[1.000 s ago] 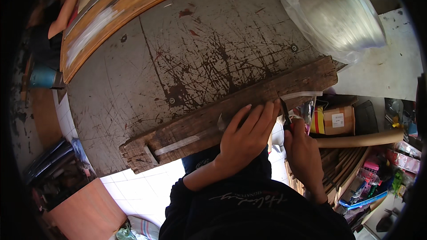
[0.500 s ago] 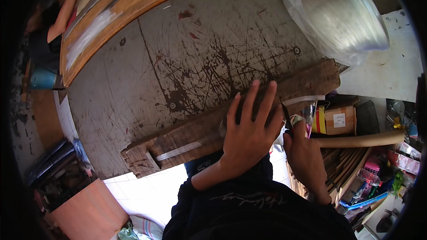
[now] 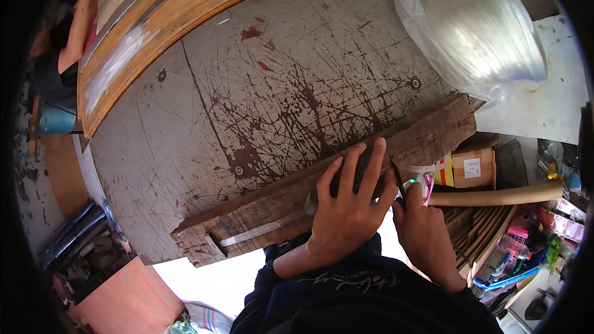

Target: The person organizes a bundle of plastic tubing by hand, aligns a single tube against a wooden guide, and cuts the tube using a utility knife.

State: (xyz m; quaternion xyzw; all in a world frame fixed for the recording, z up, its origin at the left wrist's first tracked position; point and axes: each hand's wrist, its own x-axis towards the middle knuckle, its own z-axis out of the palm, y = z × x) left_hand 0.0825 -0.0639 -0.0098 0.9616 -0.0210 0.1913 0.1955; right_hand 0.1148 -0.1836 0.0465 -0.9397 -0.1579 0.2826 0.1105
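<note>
A thin pale strip (image 3: 260, 232) lies along a dark, worn wooden beam (image 3: 433, 122) at the near edge of the bench. Its left end is beside a small wooden block (image 3: 215, 246) on the beam. My left hand (image 3: 346, 216) rests palm down over the beam's middle, fingers stretched and spread, covering part of the strip. Just right of it, my right hand (image 3: 426, 235) is closed round what looks like a knife (image 3: 396, 176). Its dark narrow blade points up against the beam, and the handle is mostly hidden. The strip's other end (image 3: 424, 169) shows past the blade.
A scratched grey bench top (image 3: 167, 142) spreads beyond the beam. A large plastic-wrapped coil (image 3: 482, 25) stands far right. Far left, another person's arm (image 3: 77, 31) is behind a wooden board (image 3: 185, 6). A cardboard tube (image 3: 501, 195) and box (image 3: 473, 168) sit at right.
The strip's right end has dropped lower and shows less length past my left hand. My left fingers sit a little nearer to me, and the whole view has shifted slightly.
</note>
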